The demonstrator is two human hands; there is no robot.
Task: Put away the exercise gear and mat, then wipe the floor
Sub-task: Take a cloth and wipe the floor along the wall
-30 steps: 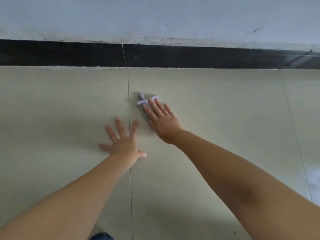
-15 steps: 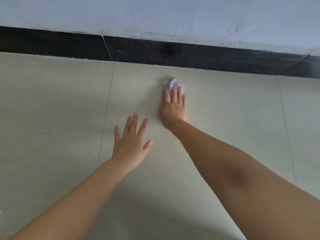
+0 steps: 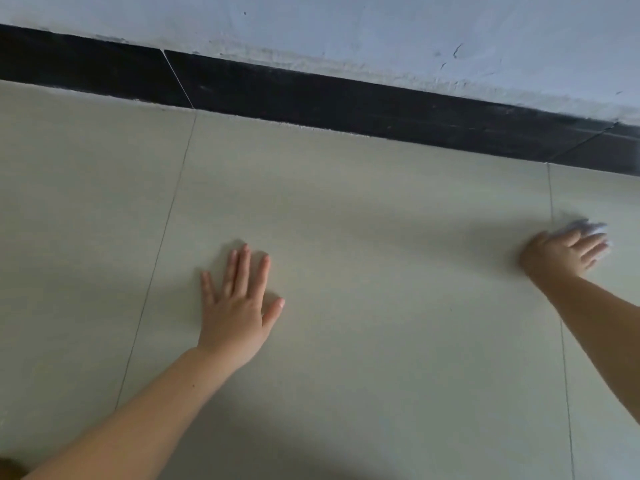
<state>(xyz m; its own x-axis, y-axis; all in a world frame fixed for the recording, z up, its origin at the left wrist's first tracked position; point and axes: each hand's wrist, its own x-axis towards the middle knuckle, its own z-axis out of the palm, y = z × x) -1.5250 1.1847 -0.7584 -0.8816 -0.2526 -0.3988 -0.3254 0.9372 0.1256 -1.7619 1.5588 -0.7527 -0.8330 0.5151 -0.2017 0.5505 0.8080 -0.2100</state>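
pressing a small pale cloth [image 3: 585, 227] flat to the floor [image 3: 381, 306], the right hand [image 3: 562, 252] lies far out to the right, fingers spread over the wad so that only its crumpled far edge shows past the fingertips. the cloth sits just right of a tile seam and near the black baseboard [image 3: 346, 105] under the wall [image 3: 381, 26], though not touching it. the left hand [image 3: 239, 306] is well apart from the right, palm down, fingers spread, holding nothing and, as i judge it, propping the body. the cloth looks light, soft and limp, likely to bunch or roll under a push, so a flat palm on top with fingers spread should serve better than a pinch at one corner; on smooth tile it will probably slide easily, and could slip out from under the hand if pressure drops. its shape is too hidden to name a clear long axis; the visible strip runs roughly across the fingertips, and the fingers point up and to the right, toward the baseboard. no gear or mat is in sight, so this seems to be the wiping step.
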